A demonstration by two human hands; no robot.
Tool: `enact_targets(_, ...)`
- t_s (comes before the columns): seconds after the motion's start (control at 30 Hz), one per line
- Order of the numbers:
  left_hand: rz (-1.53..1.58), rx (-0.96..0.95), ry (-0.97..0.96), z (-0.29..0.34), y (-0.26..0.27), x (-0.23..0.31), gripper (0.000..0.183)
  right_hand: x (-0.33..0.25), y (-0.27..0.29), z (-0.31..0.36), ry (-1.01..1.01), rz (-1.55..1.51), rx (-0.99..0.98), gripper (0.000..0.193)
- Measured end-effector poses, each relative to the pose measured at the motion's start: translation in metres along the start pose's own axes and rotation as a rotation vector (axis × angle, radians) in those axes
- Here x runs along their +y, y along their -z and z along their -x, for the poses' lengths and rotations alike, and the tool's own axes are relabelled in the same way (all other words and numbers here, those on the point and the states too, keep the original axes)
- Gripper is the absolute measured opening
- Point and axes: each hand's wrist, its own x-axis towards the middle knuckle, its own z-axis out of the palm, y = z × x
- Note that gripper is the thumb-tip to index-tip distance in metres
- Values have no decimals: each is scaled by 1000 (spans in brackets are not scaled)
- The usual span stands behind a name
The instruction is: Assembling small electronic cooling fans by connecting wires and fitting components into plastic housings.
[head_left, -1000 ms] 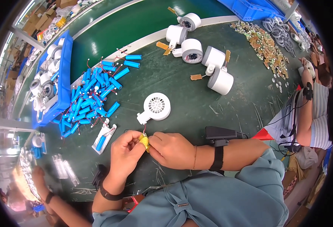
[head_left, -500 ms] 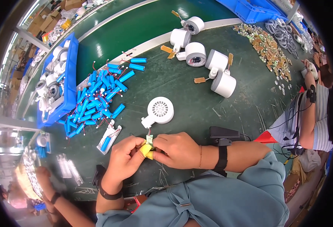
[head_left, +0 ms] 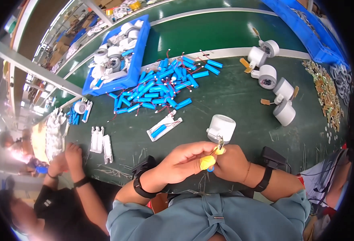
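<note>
My left hand, with yellow finger covers on its tips, pinches a small circuit board, seen nearly edge-on. My right hand is closed close against it, its fingers curled inward. A bit of something blue shows under the fingers; what it belongs to is hidden. Just beyond my hands is a white fan head, side toward me, right by the board. Left of it lies an open white casing with a blue battery cell in it.
Wired blue battery cells are heaped beside a blue crate of white parts. Several fan heads stand at right, near piled circuit boards. White casing pieces lie at left, where a co-worker's hands are busy.
The view has swung left, so everything sits further right. The fan head has turned from grille-up to side-on. The circuit board has tipped from flat-facing to edge-on, and my right hand has curled more.
</note>
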Motion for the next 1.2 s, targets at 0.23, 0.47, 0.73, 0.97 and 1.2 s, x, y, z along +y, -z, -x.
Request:
enact_targets(0.23, 115, 417, -53, 21, 14, 28, 38, -5, 2, -3, 74, 50, 94, 23)
enact_targets(0.47, -310, 1151, -168, 95, 125, 91, 21, 0, 1, -2, 46, -12, 72, 22)
enact_targets(0.73, -1251, 1456, 487, 181, 279, 110, 25, -1, 1, -5, 42, 4, 67, 19)
enact_targets(0.97, -1393, 816, -44, 42, 141, 38, 28, 3, 1, -1, 11, -15, 51, 16)
enact_targets(1.2, -1542, 497, -254, -16, 70, -25, 26, 4, 29, 5, -37, -21, 202, 18)
